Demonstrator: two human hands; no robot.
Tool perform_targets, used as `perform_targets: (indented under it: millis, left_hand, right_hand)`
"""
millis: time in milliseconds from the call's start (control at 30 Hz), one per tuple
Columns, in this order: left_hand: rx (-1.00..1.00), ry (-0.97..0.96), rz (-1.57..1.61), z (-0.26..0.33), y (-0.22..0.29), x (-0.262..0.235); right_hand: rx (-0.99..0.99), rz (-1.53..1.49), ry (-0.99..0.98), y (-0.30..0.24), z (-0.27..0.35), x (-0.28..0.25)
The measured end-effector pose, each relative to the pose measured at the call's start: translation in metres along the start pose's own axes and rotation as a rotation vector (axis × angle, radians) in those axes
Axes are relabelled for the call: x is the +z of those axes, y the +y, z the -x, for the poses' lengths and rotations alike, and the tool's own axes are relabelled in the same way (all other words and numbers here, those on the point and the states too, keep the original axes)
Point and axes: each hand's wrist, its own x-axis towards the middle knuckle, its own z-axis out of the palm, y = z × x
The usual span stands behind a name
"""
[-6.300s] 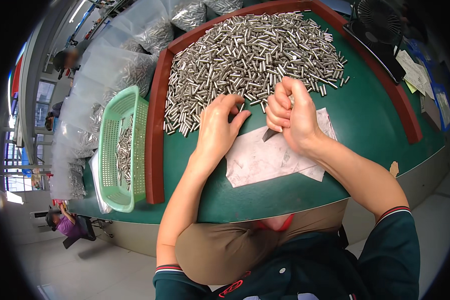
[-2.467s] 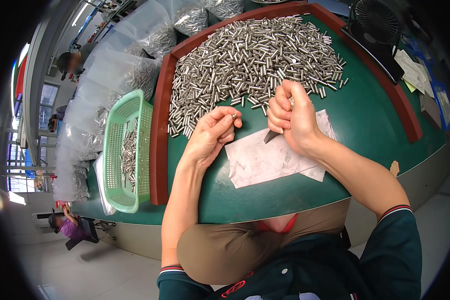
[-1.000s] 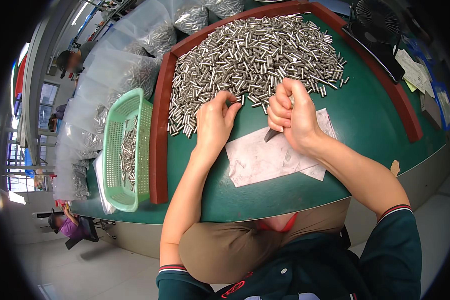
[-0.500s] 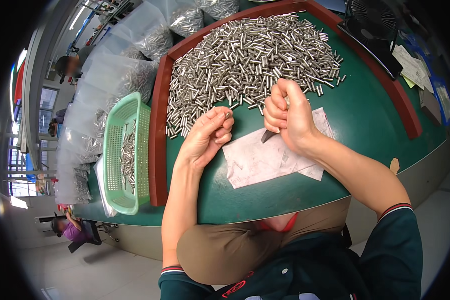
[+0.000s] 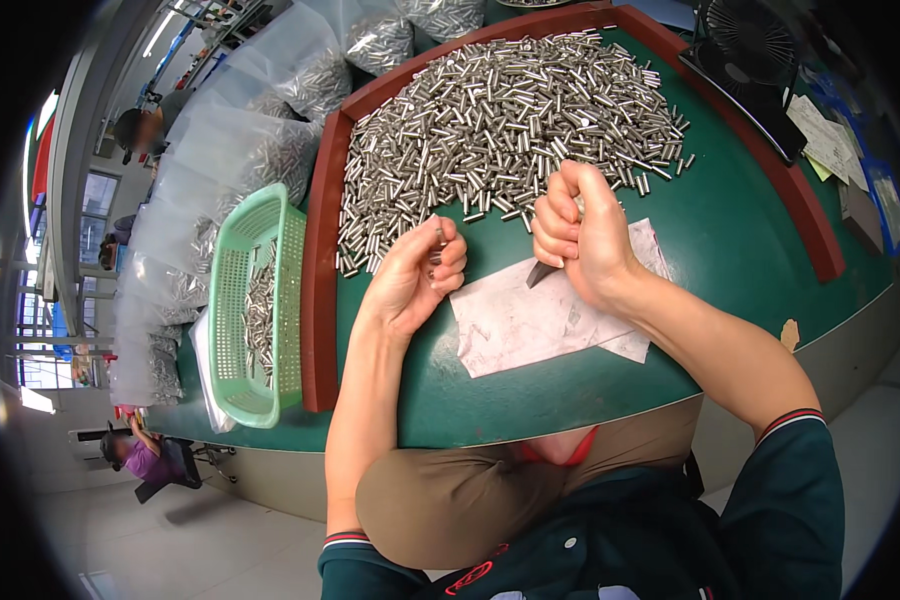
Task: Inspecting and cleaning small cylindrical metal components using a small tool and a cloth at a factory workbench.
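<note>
Metal pin (image 5: pixel 438 232) sits pinched between the left hand's (image 5: pixel 410 278) thumb and fingers; the right hand (image 5: pixel 588 235) is curled round a dark pointed piece (image 5: pixel 540 274) above the cloth (image 5: pixel 510 330). Looks like one-by-one pin handling; next move probably calls for a steady pinch, short of the pin pile (image 5: pixel 510 120) beyond both hands. Only a sliver shows, so can't tell its long axis or pointing direction.

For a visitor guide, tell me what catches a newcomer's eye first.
Likely the big heap of metal pins on the green table, within a red-brown frame. Next, the pale green basket left of the frame, then the right hand, closed around a dark pointed thing above a pale sheet.
</note>
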Motion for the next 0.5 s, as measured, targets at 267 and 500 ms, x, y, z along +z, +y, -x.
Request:
perform_targets:
  millis: [267, 500]
  left_hand:
    - [0.616, 0.456, -1.300, -0.017, -0.008, 0.013]
    - [0.503, 0.408, -1.548, -0.014, -0.010, 0.020]
  right_hand:
    - [0.016, 0.022, 0.010, -0.001, 0.002, 0.001]
    - [0.003, 0.008, 0.000, 0.000, 0.000, -0.001]
